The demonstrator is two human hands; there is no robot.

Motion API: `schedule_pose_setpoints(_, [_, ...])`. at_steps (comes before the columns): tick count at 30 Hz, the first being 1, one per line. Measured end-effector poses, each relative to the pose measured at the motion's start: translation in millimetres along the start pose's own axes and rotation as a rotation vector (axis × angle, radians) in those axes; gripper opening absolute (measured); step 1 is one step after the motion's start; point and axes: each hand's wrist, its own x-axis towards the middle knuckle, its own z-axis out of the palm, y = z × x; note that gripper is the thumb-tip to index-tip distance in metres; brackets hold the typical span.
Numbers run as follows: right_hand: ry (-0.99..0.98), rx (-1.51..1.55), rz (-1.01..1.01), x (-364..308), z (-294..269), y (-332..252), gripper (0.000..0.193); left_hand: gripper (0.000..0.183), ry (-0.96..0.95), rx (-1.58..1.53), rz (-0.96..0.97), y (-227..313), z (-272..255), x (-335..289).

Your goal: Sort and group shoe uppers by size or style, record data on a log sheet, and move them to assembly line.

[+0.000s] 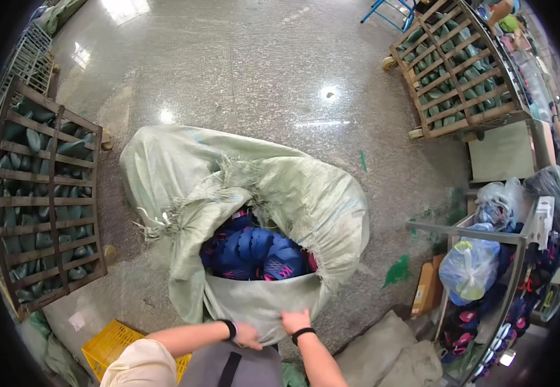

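Sack: the big pale green sack (331, 193) sits on the floor (228, 77) right in front of you. Its top is wide open, and the far and side edges are bunched and frayed.
Blue pieces: the blue pieces (247, 251) with pink marks lie inside the sack, packed in curved rows. They look a bit like shoes, but you cannot see a whole one.
Left hand: your left hand (247, 337) is at the near side of the sack, below the opening. Its fingers are blurred, so I cannot tell how far they bend or if they grip the cloth.
Right hand: your right hand (296, 320) has its fingers bent in, with a pinch of the near cloth between them and the thumb.
Done so far: the sack is open, and blue pieces show in the mouth.
Left to do: the mouth is not tied or folded shut. How deep the pieces go is hidden.
Left side: a brown slatted cart (52, 193) holds green pieces (32, 140), and a yellow crate (109, 345) is near your left arm.
Right side: a metal rack (467, 230) stands well apart from the sack, with a clear plastic bag (470, 271) by it.
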Motion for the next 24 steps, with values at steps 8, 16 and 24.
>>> schedule_pose_setpoints(8, [0.058, -0.212, -0.129, -35.7, 66.6, 33.6, 0.039, 0.067, 1.210, 0.230, -0.602, -114.0, -166.1, 17.8])
schedule_pose_setpoints(16, [0.729, 0.046, -0.151, -72.2, 76.1, 11.7, 0.018, 0.037, 0.988, -0.068, -0.555, -96.3, -130.0, 78.4])
schedule_pose_setpoints(24, [0.476, 0.073, 0.030, -183.5, -70.9, -1.6, 0.019, 0.035, 0.934, -0.341, -0.140, 136.1, -128.5, -120.1])
